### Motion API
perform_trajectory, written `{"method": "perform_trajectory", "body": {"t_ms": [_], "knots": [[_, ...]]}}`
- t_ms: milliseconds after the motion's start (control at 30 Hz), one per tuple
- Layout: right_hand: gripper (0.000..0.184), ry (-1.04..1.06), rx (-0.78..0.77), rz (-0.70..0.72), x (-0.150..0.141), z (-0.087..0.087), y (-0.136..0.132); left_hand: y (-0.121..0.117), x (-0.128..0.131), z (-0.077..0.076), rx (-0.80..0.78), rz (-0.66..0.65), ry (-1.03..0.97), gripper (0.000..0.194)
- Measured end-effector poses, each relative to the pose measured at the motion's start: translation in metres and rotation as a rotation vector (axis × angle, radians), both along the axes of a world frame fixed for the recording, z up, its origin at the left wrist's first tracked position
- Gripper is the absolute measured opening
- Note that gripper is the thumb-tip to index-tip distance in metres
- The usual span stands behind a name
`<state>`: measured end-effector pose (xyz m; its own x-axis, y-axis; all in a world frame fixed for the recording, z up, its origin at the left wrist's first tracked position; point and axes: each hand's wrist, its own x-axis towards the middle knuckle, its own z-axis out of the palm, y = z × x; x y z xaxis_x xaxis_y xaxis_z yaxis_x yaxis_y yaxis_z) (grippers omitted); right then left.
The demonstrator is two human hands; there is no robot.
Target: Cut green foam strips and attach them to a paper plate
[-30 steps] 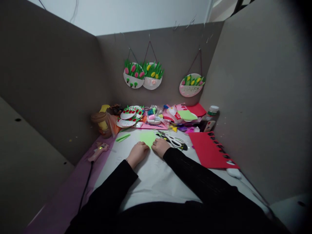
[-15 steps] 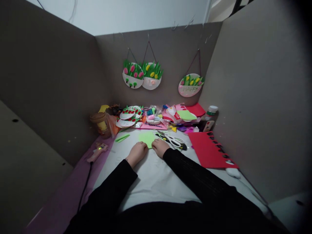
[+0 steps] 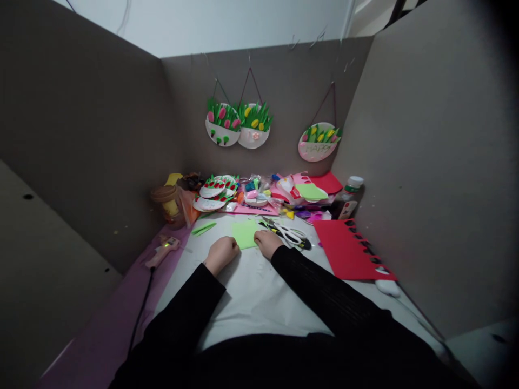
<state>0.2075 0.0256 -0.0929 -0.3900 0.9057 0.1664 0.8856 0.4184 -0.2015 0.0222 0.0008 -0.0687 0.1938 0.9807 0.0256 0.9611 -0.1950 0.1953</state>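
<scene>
A light green sheet of paper (image 3: pixel 245 235) lies on the white table cover between my two hands. My right hand (image 3: pixel 268 244) has its fingers closed at the sheet's right edge, gripping it there. Curled at the lower left corner of the sheet is my left hand (image 3: pixel 222 254); whether anything is in its fingers is hidden. White-handled scissors (image 3: pixel 290 233) and pliers with black and yellow handles (image 3: pixel 303 244) lie just right of my right hand. Thin cut green strips (image 3: pixel 204 229) rest to the left of the sheet.
A pink glue gun (image 3: pixel 162 253) with a lit light lies at left, near a brown-lidded cup (image 3: pixel 167 204). Red paper (image 3: pixel 349 249) with cut-outs lies at right. Craft supplies and plates with paper flowers (image 3: pixel 211 194) pile up at the back. Grey panels (image 3: pixel 279 81) enclose the table.
My left hand has slid left and slightly down, uncovering more of the green sheet. My right hand has barely moved. The camera has shifted slightly.
</scene>
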Motion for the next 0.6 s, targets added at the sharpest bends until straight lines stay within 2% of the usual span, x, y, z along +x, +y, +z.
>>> {"method": "perform_trajectory", "body": {"t_ms": [100,167,267,367,500,600], "knots": [[0.02,-0.042,0.002,-0.018,-0.001,0.001,-0.001,0.0,-0.003,0.0,-0.003,0.04,0.013,0.023],[0.019,-0.046,0.016,-0.018,0.0,0.0,0.0,0.0,-0.004,0.0,0.051,0.026,-0.004,0.023],[0.018,-0.022,0.054,0.01,0.002,-0.004,0.002,0.002,-0.007,-0.003,0.144,-0.162,-0.06,0.031],[0.02,0.043,0.097,0.146,0.005,-0.009,0.005,0.006,-0.009,-0.007,0.154,-0.362,-0.073,0.034],[0.022,0.059,0.142,0.37,0.008,-0.015,0.009,0.007,-0.01,-0.008,0.162,-0.406,-0.053,0.027],[0.023,0.005,0.162,0.364,0.012,-0.014,0.006,0.002,-0.014,-0.003,0.171,-0.428,-0.025,0.026]]}}
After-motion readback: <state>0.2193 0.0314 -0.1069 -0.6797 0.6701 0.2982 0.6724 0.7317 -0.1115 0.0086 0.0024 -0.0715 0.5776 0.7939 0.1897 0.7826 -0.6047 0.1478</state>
